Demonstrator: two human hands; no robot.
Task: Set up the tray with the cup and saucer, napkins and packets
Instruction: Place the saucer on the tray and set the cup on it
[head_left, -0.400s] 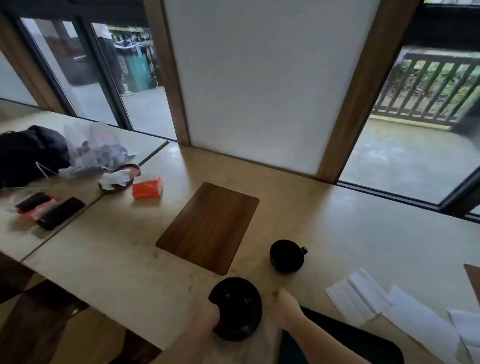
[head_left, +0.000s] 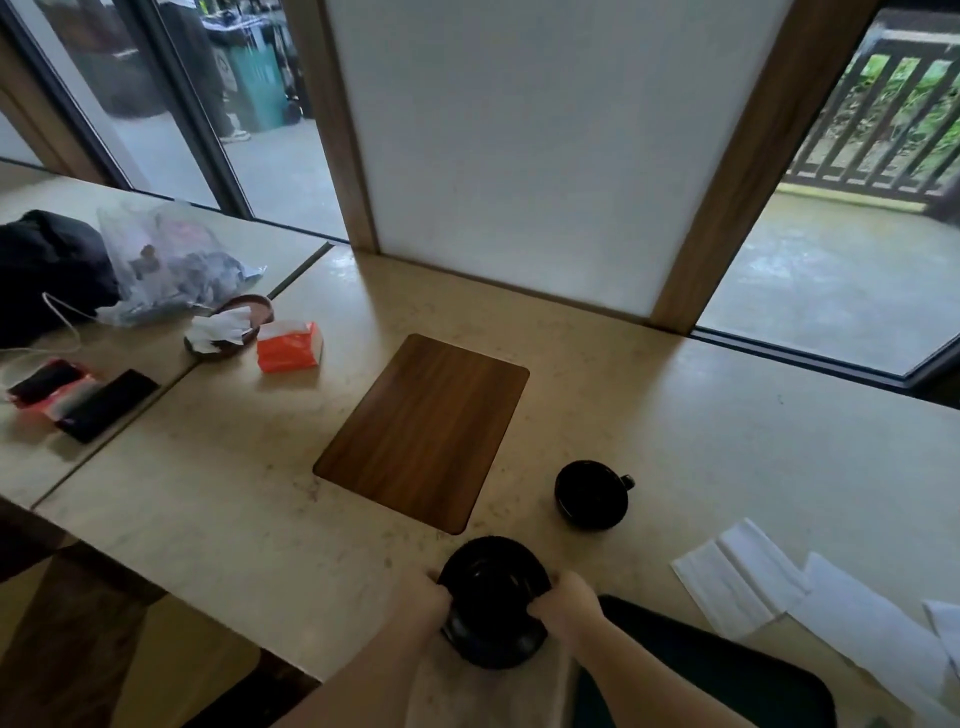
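Little has been moved since the earlier frame: the round black glossy saucer (head_left: 493, 603) is still held at the near edge of the pale speckled stone table (head_left: 727, 447), though it appears to have been raised slightly and the view has been tilted a little. At far left an orange tissue packet (head_left: 289, 346) is seen, well apart from the work. Next, the flat dark wooden rectangular tray (head_left: 423, 431) lies bare near the table's middle. Below it, the saucer is gripped from both sides, the left hand (head_left: 421, 605) closed on its left rim and the right hand (head_left: 569, 603) closed on its right rim; a pale cloth seems to hang beneath. Concentric ridges are visible on its shiny surface, which could be slippery. To the right, the small black cup (head_left: 591, 493) stands alone on the table, its handle turned right, just beside the tray. Furthest right, white folded paper napkins (head_left: 737, 579) are spread. The saucer step is judged to be in hand; next, it would need to be carried forward and set level on the tray
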